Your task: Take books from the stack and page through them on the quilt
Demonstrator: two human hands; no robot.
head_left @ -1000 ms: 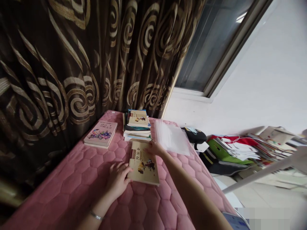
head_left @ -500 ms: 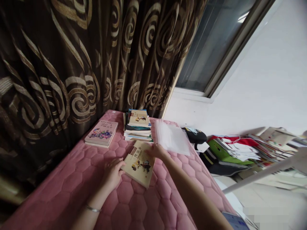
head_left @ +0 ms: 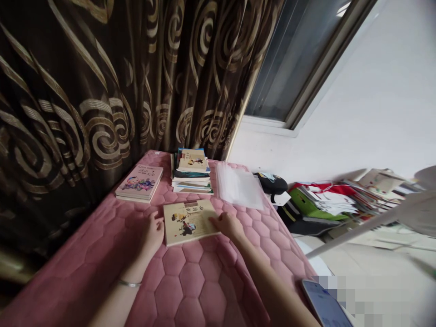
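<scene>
A cream paperback book (head_left: 200, 218) with dark lettering and small painted figures lies turned sideways on the pink quilted bed surface (head_left: 190, 290). My right hand (head_left: 230, 225) grips its right edge, thumb on the cover and the other fingers hidden beneath or behind. By the left edge is my left hand (head_left: 155, 229), its fingers loosely bent and apart, holding nothing; whether they touch the edge I cannot tell. Beyond the book stands a stack of books (head_left: 192, 175), topped by a similar cream cover. To the left sits a smaller pile of pink-covered books (head_left: 139, 181).
Clear plastic sheets (head_left: 240, 186) lie right of the stack. A phone (head_left: 325, 304) rests at the bed's right edge. Past that edge are a black case (head_left: 272, 184), a green bag (head_left: 306, 204) with papers, and a pale slanting pole (head_left: 354, 231). A patterned curtain (head_left: 136, 91) hangs behind.
The cream book has been rotated about a quarter turn, from upright and slanted to lying sideways. My left hand has come off its edge slightly. The view has shifted a little.
</scene>
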